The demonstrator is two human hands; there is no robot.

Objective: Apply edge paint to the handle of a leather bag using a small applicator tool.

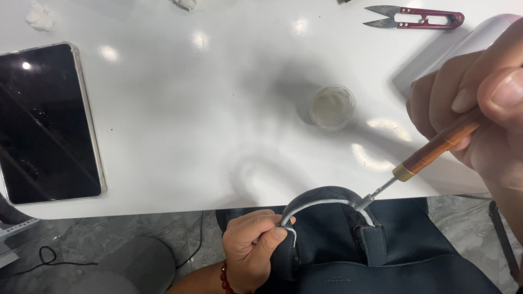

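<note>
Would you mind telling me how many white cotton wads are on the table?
2: one cotton wad at the table's far left corner, another wad cut off by the top edge. More may lie out of view.

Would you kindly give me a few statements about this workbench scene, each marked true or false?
1. The left hand pinches the curved handle of the dark blue leather bag. True.
2. The right hand holds a wooden-handled tool whose metal tip meets the handle. True.
3. The red-handled thread snips lie on the bag. False: they lie on the white table.
4. The black tablet lies at the table's right. False: left.
5. A small round clear jar stands on the table. True.
</note>
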